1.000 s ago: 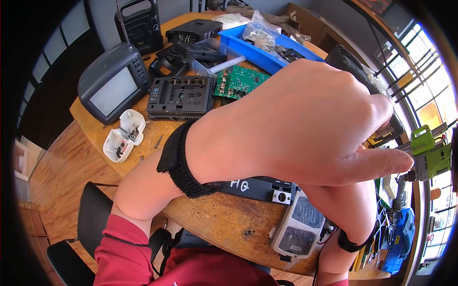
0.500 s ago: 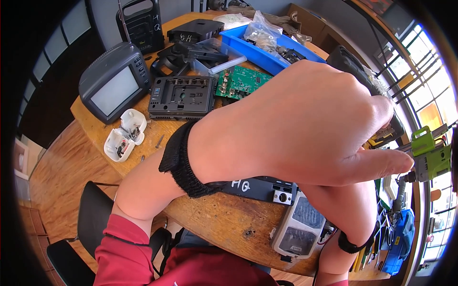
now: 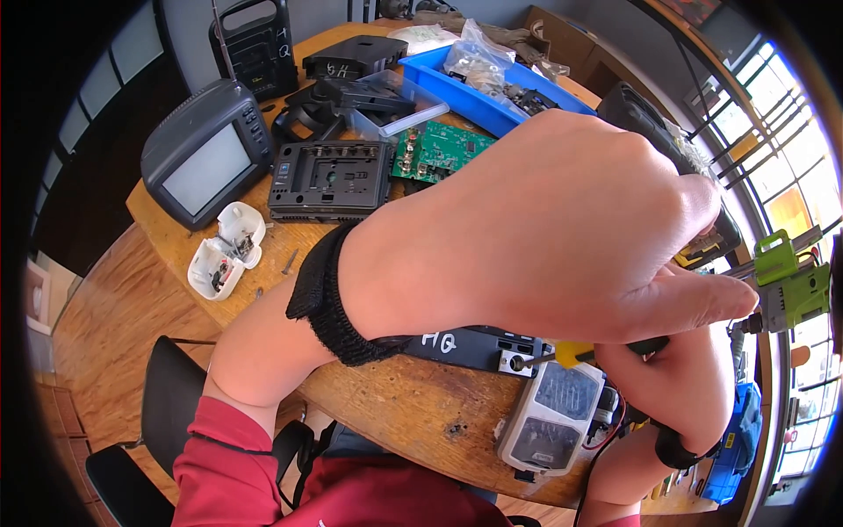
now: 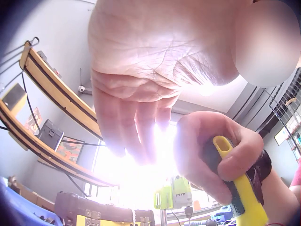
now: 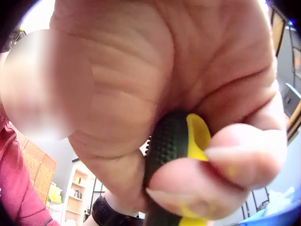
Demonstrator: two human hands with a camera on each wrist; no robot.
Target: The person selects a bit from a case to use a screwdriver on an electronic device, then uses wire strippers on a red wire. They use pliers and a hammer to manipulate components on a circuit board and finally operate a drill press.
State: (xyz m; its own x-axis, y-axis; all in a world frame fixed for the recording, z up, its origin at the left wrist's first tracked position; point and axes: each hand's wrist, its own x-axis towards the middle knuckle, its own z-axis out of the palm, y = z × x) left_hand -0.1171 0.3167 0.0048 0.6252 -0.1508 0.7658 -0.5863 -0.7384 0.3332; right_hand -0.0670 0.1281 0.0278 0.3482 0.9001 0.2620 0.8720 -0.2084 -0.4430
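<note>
My left hand (image 3: 553, 228) stretches across the middle of the head view above a black device marked HQ (image 3: 448, 344), its thumb out to the right. In the left wrist view, the fingers of my left hand (image 4: 141, 75) hang loosely with nothing held. My right hand (image 3: 645, 378), partly hidden beneath the left, grips a yellow and black screwdriver (image 3: 575, 353). The shaft points left at a square metal fitting (image 3: 512, 364) on the device's end; contact cannot be told. Up close, fingers of my right hand (image 5: 188, 94) curl round the handle (image 5: 167, 146).
A white-and-grey twin-pane unit (image 3: 551, 417) sits at the table's front. Behind are a small monitor (image 3: 206, 167), an open white case (image 3: 230, 250), a black housing (image 3: 329, 180), a green circuit board (image 3: 443, 149) and a blue tray (image 3: 430, 79). A green drill (image 3: 795, 294) stands right.
My right hand and forearm have shifted, and the screwdriver has come into view at the metal fitting. My left hand has barely moved.
</note>
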